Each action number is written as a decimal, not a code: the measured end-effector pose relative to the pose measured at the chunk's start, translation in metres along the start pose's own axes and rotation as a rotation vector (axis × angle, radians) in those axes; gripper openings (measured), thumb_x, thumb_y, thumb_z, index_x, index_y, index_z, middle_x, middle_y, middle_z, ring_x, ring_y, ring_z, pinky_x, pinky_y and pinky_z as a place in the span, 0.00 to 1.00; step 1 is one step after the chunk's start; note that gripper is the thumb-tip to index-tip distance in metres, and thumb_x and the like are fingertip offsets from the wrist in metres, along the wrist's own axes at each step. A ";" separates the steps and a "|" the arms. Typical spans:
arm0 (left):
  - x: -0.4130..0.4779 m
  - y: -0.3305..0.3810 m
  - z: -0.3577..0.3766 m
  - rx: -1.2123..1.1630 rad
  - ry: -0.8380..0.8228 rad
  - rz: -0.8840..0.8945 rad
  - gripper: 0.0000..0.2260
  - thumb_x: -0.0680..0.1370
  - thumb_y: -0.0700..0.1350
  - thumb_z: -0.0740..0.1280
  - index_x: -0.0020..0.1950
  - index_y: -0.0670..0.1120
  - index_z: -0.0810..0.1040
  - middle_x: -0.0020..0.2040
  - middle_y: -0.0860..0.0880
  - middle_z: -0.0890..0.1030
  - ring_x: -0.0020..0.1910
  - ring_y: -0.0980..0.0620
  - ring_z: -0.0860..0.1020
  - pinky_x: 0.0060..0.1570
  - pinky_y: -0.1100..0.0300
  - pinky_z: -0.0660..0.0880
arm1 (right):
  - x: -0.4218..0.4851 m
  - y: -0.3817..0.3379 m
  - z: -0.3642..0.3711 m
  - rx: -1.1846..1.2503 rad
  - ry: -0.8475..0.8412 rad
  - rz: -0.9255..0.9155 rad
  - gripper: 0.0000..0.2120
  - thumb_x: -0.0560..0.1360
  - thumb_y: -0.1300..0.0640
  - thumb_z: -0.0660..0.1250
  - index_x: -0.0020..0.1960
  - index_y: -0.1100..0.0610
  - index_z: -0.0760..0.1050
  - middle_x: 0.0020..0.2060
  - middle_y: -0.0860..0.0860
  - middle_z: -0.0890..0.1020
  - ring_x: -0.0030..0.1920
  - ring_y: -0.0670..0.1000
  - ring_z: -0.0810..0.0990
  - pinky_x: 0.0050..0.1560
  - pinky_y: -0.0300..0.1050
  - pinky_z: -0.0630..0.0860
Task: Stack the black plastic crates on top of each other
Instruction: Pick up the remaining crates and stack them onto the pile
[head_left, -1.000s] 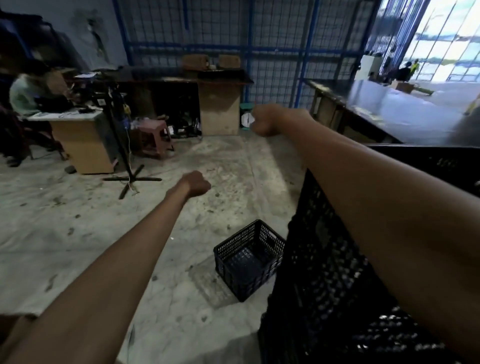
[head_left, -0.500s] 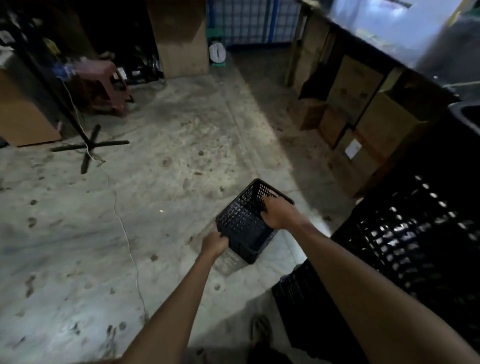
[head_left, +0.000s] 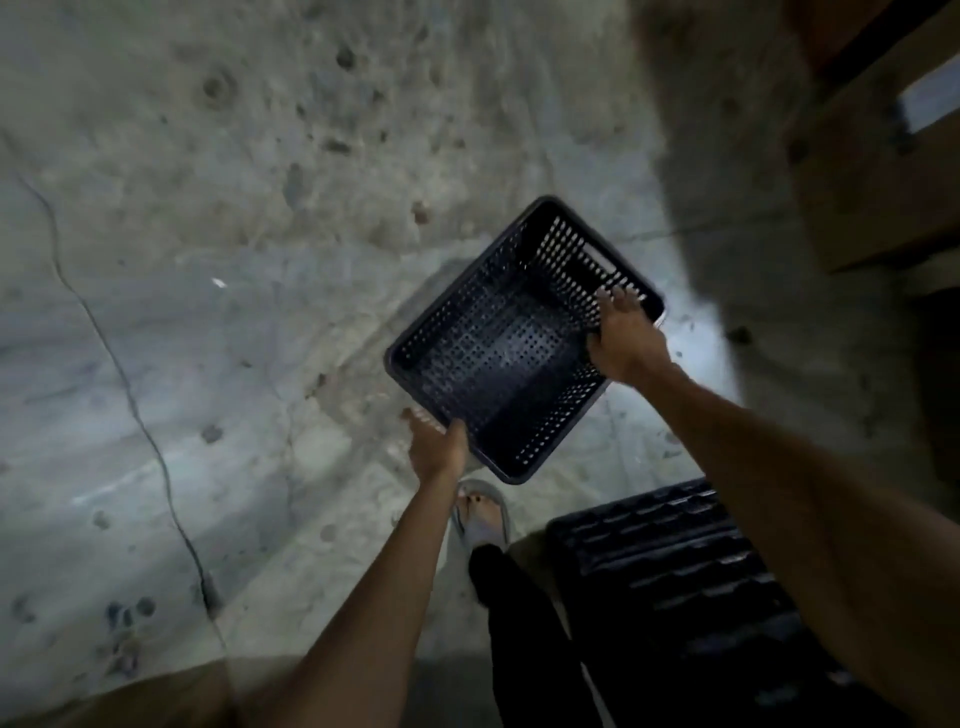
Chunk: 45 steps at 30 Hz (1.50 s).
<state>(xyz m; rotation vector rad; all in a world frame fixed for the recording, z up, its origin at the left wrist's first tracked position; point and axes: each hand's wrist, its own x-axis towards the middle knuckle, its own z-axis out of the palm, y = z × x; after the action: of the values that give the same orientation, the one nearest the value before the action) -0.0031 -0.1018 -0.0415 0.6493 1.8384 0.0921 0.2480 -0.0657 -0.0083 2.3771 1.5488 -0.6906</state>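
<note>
- The small black crate (head_left: 498, 353) sits just right of the frame's centre, seen from above with its open top facing the camera and one corner pointing toward the bottom of the frame.
- Its walls and bottom are perforated, and a handle slot shows in the wall at its upper right.
- The left hand (head_left: 435, 448) grasps the crate's lower-left rim near the bottom corner: the thumb lies over the edge and the fingers reach along the outside.
- The right hand (head_left: 626, 340) grasps the right-hand rim, its fingers curled over the edge and spread down the inner wall.
- Both bare forearms run up from the bottom of the frame to the crate.
- I cannot tell whether the crate rests on the concrete floor (head_left: 208, 260) or is held just above it.
- A second black crate (head_left: 675, 561), ribbed and partly hidden by the right forearm, stands at the lower right, near the held crate but apart from it.
- A foot (head_left: 485, 519) in a light sandal stands just below the crate's bottom corner, beside the left wrist.
- A thin cable (head_left: 119, 374) trails across the floor on the left.
- Brown boxes (head_left: 872, 182) fill the upper right corner, blurred.
</note>
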 end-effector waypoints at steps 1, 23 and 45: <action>0.032 -0.003 0.026 -0.052 0.032 -0.058 0.33 0.78 0.49 0.65 0.79 0.46 0.55 0.71 0.41 0.72 0.64 0.40 0.75 0.55 0.52 0.75 | 0.041 0.011 0.023 -0.014 -0.022 -0.003 0.35 0.78 0.56 0.62 0.80 0.60 0.50 0.80 0.59 0.52 0.80 0.59 0.49 0.75 0.57 0.62; 0.200 -0.070 0.086 -0.113 0.370 -0.240 0.17 0.72 0.42 0.72 0.59 0.39 0.80 0.56 0.39 0.83 0.54 0.40 0.82 0.56 0.47 0.80 | 0.250 0.127 0.118 0.208 0.208 0.167 0.11 0.76 0.56 0.66 0.58 0.52 0.77 0.49 0.60 0.83 0.49 0.63 0.81 0.43 0.44 0.71; -0.196 0.172 -0.444 0.300 0.688 0.835 0.08 0.75 0.40 0.67 0.51 0.37 0.77 0.45 0.34 0.81 0.47 0.34 0.80 0.44 0.47 0.77 | -0.212 -0.114 -0.302 0.492 0.623 -0.017 0.13 0.79 0.60 0.61 0.61 0.64 0.74 0.51 0.67 0.82 0.52 0.67 0.81 0.45 0.51 0.75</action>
<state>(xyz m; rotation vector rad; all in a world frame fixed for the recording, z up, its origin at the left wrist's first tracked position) -0.2911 0.0612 0.3531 1.7345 2.1071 0.6662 0.1533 -0.0590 0.3664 3.1722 1.7760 -0.3724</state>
